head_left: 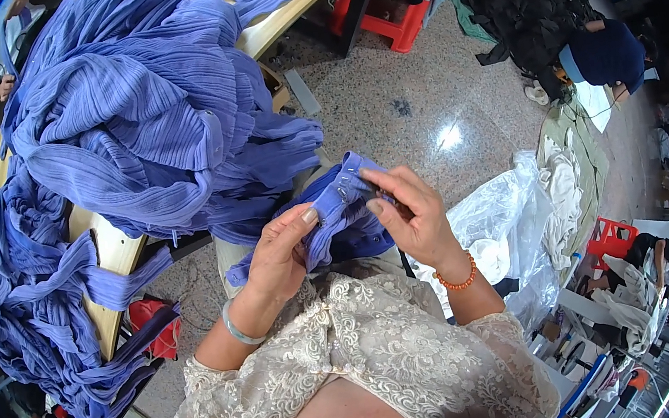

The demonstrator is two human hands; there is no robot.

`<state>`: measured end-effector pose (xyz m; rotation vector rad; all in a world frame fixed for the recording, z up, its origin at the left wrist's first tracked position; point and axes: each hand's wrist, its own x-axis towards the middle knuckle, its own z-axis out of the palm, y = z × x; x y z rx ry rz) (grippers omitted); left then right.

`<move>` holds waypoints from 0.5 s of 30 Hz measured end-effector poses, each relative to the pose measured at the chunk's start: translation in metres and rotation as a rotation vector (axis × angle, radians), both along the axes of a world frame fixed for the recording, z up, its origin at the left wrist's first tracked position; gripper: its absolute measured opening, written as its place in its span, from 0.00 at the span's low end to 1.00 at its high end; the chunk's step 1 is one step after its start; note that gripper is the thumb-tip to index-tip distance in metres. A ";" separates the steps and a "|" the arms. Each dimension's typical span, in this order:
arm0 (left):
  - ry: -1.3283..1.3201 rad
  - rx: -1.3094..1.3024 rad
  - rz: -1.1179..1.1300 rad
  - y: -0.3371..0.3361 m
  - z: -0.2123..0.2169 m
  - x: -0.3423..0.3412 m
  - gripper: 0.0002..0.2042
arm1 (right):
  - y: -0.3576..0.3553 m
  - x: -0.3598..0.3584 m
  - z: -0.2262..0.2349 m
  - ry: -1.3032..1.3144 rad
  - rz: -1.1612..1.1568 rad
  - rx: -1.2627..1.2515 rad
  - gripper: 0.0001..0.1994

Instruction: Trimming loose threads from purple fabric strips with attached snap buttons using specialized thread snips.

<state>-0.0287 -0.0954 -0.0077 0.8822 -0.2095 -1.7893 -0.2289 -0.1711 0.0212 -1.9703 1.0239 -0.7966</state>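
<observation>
A blue-violet ribbed knit garment (341,196) lies across my lap, with a band along its upper edge raised between my hands. Small buttons or fastenings show along the band. My left hand (277,249), wearing a pale bangle, grips the band's left part between thumb and fingers. At the band's right end is my right hand (414,212), with an orange bead bracelet. Its index fingertip touches the cloth and its thumb is bent toward it. Something small and dark shows between those fingers, too hidden to name.
A large heap of matching knit garments (124,126) covers the wooden table (109,245) at left. Clear plastic sheeting (502,213) and pale cloth lie on the floor at right. Red stools (400,29) and a dark cloth pile (527,10) stand beyond; a co-worker (604,55) bends nearby.
</observation>
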 end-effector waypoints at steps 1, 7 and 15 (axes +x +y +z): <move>0.003 0.001 -0.005 0.000 0.000 -0.001 0.11 | 0.005 -0.002 0.000 -0.002 0.009 0.020 0.17; 0.014 0.015 -0.004 0.001 0.000 -0.008 0.10 | 0.021 -0.002 -0.012 -0.013 -0.041 -0.012 0.18; 0.005 -0.013 0.010 0.004 -0.002 -0.011 0.10 | 0.022 0.001 -0.006 0.087 -0.014 -0.090 0.18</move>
